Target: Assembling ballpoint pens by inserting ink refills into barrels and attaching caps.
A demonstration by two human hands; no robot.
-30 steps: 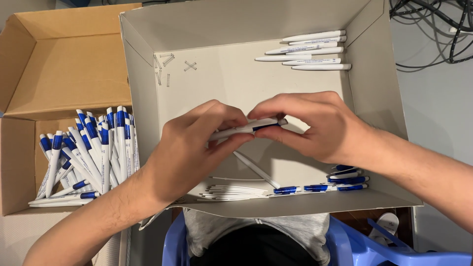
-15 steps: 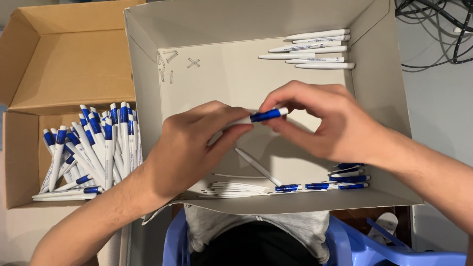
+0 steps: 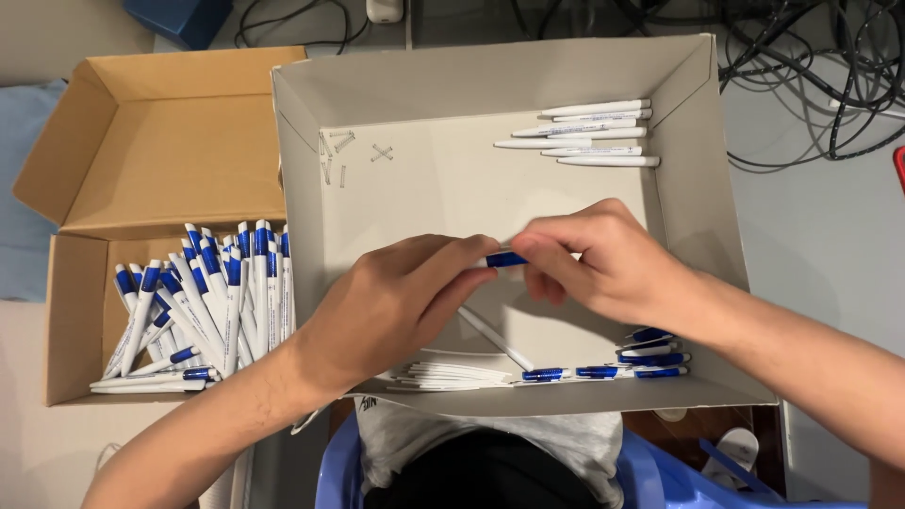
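Pen (image 3: 505, 258), blue and white, held level between both hands above the floor of the grey box (image 3: 693, 188), only a short blue section visible. Left hand (image 3: 396, 302) enters from lower left, forearm angled upward, knuckles up, fingers curled and pinching one end of the pen. Right hand (image 3: 603, 259) enters from lower right, thumb and fingers closed on the other end. White barrels (image 3: 584, 132) lie at the box's far right corner; blue caps (image 3: 650, 353) and white parts (image 3: 443, 372) at its near wall. Cardboard box (image 3: 123, 188) beside it holds assembled pens (image 3: 203, 302).
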